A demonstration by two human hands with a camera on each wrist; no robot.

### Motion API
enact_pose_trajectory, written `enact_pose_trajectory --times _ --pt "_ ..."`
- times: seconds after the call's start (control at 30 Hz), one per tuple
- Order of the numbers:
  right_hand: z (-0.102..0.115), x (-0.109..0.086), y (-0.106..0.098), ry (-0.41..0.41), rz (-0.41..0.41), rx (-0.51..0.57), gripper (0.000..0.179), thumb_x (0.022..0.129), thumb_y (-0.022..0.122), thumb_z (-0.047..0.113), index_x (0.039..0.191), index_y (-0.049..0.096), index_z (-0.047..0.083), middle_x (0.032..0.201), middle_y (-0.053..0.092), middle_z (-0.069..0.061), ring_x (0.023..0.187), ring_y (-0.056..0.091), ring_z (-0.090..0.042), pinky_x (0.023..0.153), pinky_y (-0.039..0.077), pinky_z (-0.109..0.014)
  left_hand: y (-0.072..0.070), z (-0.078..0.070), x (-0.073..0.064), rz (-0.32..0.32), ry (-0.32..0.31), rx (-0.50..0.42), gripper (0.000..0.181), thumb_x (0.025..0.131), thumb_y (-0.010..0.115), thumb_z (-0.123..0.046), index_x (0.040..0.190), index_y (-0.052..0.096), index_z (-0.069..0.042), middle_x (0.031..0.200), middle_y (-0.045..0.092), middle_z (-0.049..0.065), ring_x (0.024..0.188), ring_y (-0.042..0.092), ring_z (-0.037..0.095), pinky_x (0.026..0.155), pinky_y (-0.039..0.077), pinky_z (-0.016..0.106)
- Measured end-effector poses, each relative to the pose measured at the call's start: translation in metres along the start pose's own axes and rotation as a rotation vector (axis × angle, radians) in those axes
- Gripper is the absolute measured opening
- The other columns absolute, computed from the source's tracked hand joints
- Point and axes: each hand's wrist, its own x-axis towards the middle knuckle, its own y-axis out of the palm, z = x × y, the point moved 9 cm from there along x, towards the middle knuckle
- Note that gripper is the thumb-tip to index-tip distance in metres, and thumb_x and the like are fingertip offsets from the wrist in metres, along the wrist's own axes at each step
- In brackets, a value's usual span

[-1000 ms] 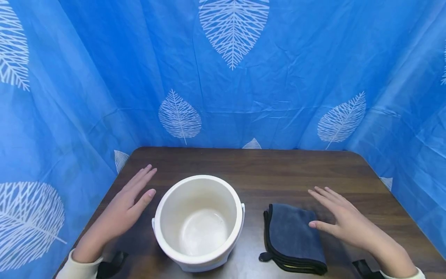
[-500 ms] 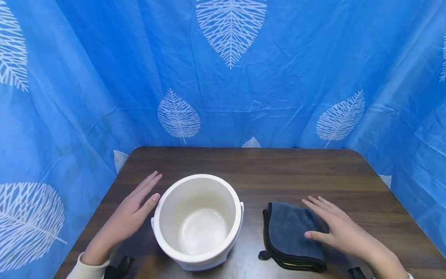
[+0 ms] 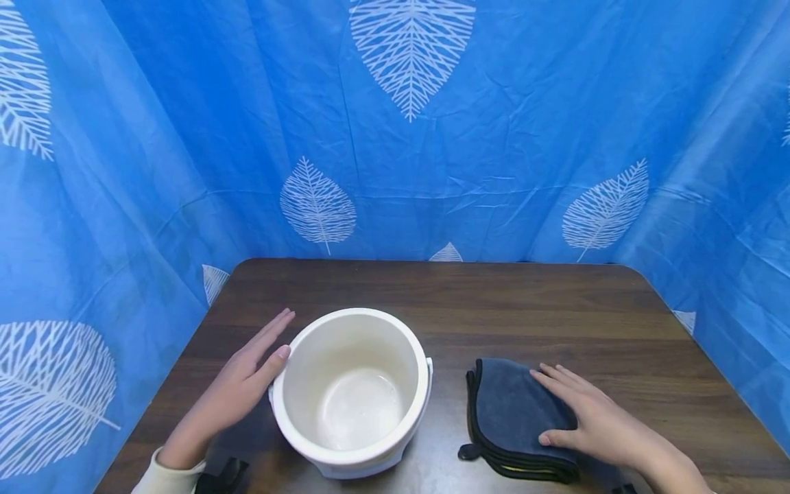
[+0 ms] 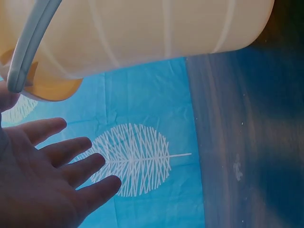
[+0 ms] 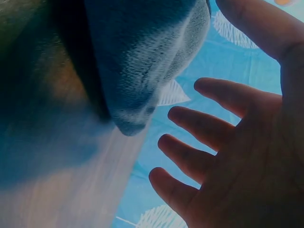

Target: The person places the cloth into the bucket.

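A white bucket [image 3: 290, 439] stands upright on the table, its inside bare and a handle [image 4: 33, 42] hanging at its side. My left hand [image 3: 237, 387] is beside its left rim, fingers straight, the thumb tip at the rim; whether it touches cannot be told. In the left wrist view the four fingers of this hand [image 4: 52, 166] are spread apart from the bucket wall. To the right lies a folded grey-blue towel [image 3: 512, 412] with black edging and a small black loop. My right hand [image 3: 595, 418] hovers at its right edge, fingers extended, holding nothing.
The dark wooden table [image 3: 457, 295] has rounded far corners. A blue curtain [image 3: 395, 178] with white leaf prints hangs behind it and along both sides. Black straps [image 3: 225, 475] sit at the wrists.
My left hand has moved right, up to the bucket's rim. My right hand has moved left and nearer to me, over the towel's right edge. Bucket and towel stay in place.
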Motion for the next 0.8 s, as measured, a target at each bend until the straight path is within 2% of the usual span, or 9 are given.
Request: enact_pose_trajectory --times 0.2,0.47,0.8 --pt "-0.006 -0.001 0.008 0.021 0.041 0.062 0.097 0.077 0.082 0.054 0.151 0.046 0.004 0.156 0.034 -0.031 0.139 0.025 -0.061 0.095 0.033 -0.078 0.004 0.003 0.001 0.009 -0.014 -0.040 0.057 0.109 0.046 -0.033 0.159 0.033 -0.008 0.163 0.029 0.019 0.148 0.025 0.045 0.111 0.025 0.069" --pt "-0.009 0.001 0.012 0.036 0.036 0.050 0.098 0.074 0.085 0.054 0.150 0.048 0.004 0.156 0.035 -0.030 0.139 0.028 -0.059 0.096 0.035 -0.076 0.011 0.004 0.003 0.036 -0.006 -0.111 0.056 0.110 0.045 -0.030 0.159 0.031 -0.006 0.163 0.028 0.020 0.149 0.023 0.045 0.112 0.023 0.068" --pt "-0.013 0.008 0.016 0.081 0.073 0.061 0.099 0.073 0.085 0.055 0.147 0.050 0.001 0.156 0.035 -0.030 0.140 0.029 -0.058 0.098 0.034 -0.075 0.015 0.006 0.004 0.052 -0.018 -0.187 0.055 0.111 0.041 -0.028 0.159 0.030 -0.004 0.162 0.030 0.022 0.146 0.029 0.047 0.108 0.030 0.061"
